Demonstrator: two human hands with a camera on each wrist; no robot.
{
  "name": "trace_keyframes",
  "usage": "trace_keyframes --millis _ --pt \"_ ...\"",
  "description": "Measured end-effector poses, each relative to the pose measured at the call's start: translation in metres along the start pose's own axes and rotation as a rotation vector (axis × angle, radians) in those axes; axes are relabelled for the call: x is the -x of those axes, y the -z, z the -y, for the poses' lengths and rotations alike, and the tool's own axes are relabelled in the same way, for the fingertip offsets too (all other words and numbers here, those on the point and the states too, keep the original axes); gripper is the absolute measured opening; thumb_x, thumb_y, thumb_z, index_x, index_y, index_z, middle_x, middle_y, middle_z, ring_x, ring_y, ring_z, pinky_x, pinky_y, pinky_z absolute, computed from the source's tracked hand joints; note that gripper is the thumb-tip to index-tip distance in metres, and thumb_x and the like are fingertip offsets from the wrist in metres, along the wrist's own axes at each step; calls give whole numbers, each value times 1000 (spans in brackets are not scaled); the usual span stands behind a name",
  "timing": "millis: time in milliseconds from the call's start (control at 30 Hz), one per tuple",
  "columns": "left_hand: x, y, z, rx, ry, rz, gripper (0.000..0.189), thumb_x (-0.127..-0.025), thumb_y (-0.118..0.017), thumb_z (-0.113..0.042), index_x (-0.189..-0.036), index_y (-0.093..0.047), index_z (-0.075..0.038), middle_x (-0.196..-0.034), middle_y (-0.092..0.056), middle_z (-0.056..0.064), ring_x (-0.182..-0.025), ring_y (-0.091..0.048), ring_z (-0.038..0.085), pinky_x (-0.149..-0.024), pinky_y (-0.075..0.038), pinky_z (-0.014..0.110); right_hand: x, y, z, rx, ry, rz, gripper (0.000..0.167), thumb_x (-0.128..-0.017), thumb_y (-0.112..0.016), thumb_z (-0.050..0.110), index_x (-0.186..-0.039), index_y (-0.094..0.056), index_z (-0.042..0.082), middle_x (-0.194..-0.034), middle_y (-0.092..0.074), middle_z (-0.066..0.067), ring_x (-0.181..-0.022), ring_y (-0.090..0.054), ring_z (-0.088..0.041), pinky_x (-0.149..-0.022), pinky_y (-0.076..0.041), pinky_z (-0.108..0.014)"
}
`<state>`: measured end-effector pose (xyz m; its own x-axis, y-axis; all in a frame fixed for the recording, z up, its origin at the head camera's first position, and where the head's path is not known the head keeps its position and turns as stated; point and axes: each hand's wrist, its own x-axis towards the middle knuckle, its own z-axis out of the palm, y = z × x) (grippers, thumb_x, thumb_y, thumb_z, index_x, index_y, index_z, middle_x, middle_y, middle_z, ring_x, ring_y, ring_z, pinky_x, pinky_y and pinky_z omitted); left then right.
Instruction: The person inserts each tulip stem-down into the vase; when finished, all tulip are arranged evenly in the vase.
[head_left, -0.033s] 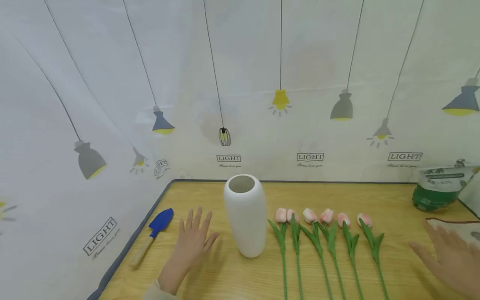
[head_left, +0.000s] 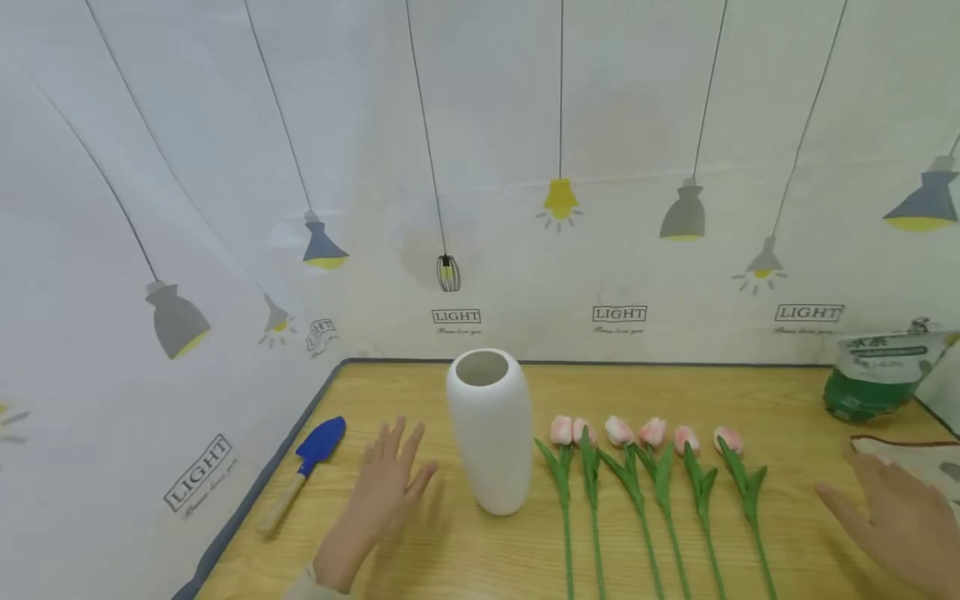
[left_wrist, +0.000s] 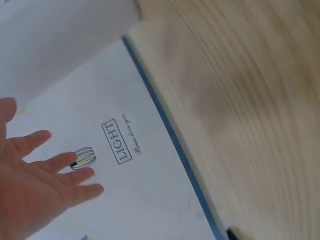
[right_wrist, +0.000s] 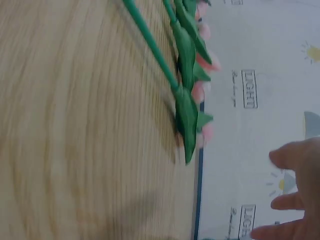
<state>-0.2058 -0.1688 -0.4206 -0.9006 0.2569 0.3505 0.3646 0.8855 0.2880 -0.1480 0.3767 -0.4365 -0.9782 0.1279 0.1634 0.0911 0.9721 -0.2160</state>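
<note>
A tall white vase (head_left: pixel 491 442) stands upright on the table, its dark opening facing up. To its left is my left hand (head_left: pixel 386 487), fingers spread and holding nothing; the left wrist view also shows that hand (left_wrist: pixel 40 190) with its palm visible. Farther left lies a trowel (head_left: pixel 321 442) with a blue blade and wooden handle. Several pink tulips (head_left: pixel 639 492) with green stems lie in a row right of the vase. Over at the far right, my right hand (head_left: pixel 900 521) is apart from them, its fingers extended and nothing in its grasp.
A green and white bag (head_left: pixel 873 383) stands at the back right corner. In front of it lies a pale cloth (head_left: pixel 903 454) with a dark red edge, partly behind my right hand. A lamp-patterned white sheet (head_left: pixel 510 250) rises behind the wooden table (head_left: pixel 397 392).
</note>
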Motion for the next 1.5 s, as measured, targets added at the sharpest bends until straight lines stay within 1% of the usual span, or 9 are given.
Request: trace_keyframes --millis 133,333,533,600,733,800,1033,1233,1500 --pt "5 11 -18 482 -30 -139 43 -93 -42 -18 -135 -35 -8 -139 -35 16 -127 -33 35 -100 -31 57 -2 4 45 -207 44 70 65 -89 -45 42 -121 -40 -14 -107 -53 -37 -79 -57 -44 -59 -48 -46" --pt "-2 6 -48 653 -113 -248 57 -90 -47 -9 -141 -22 -11 -142 -31 13 -124 -37 35 -93 -39 55 -10 1 141 -426 223 29 25 -83 -60 21 -98 -66 2 -82 -68 -7 -62 -58 -11 -50 -45 -20" --pt "-7 -19 -69 625 -38 -290 100 -73 -71 -25 -143 -1 -11 -145 -18 16 -128 -29 36 -96 -36 56 -33 -27 214 -501 423 118 14 -77 -65 14 -85 -70 4 -79 -70 -5 -70 -64 -14 -59 -53 -24" --pt "-11 -27 -77 635 6 -316 110 -67 -76 -27 -143 2 -12 -144 -19 16 -126 -32 34 -96 -36 55 -39 -41 232 -520 409 153 9 -75 -66 9 -73 -69 1 -70 -68 -5 -64 -62 -14 -53 -51 -24" --pt "-16 -39 -93 636 77 -389 115 -61 -80 -23 -143 0 -12 -140 -25 17 -120 -39 35 -95 -38 53 -42 -65 255 -452 291 147 32 -72 -60 -1 -47 -44 8 -45 -42 5 -41 -36 -6 -36 -28 -16" --pt "-15 -41 -97 605 103 -427 115 -59 -81 -19 -142 -2 -12 -137 -28 18 -119 -41 37 -94 -40 54 -39 -74 262 -405 250 136 38 -71 -57 -3 -47 -32 13 -42 -29 5 -38 -24 -6 -35 -18 -14" --pt "-11 -35 -94 515 85 -477 115 -57 -82 -12 -141 -3 -7 -132 -30 21 -119 -38 38 -95 -38 55 -29 -91 281 -304 276 96 17 -69 -58 -1 -64 -45 9 -57 -41 0 -45 -39 -11 -37 -29 -19" --pt "-13 -37 -94 509 -3 -518 115 -57 -81 -14 -141 -4 -1 -133 -28 23 -120 -36 36 -95 -37 55 -33 -104 280 -587 255 223 23 -68 -62 -2 -88 -52 -1 -62 -52 -4 -49 -46 -11 -42 -39 -21" --pt "-14 -40 -95 475 -43 -541 112 -60 -80 -22 -140 -5 1 -134 -27 24 -117 -39 37 -89 -43 55 -38 -103 270 -1011 58 244 31 -72 -60 -4 -101 -54 3 -70 -48 -6 -46 -45 -10 -39 -40 -18"
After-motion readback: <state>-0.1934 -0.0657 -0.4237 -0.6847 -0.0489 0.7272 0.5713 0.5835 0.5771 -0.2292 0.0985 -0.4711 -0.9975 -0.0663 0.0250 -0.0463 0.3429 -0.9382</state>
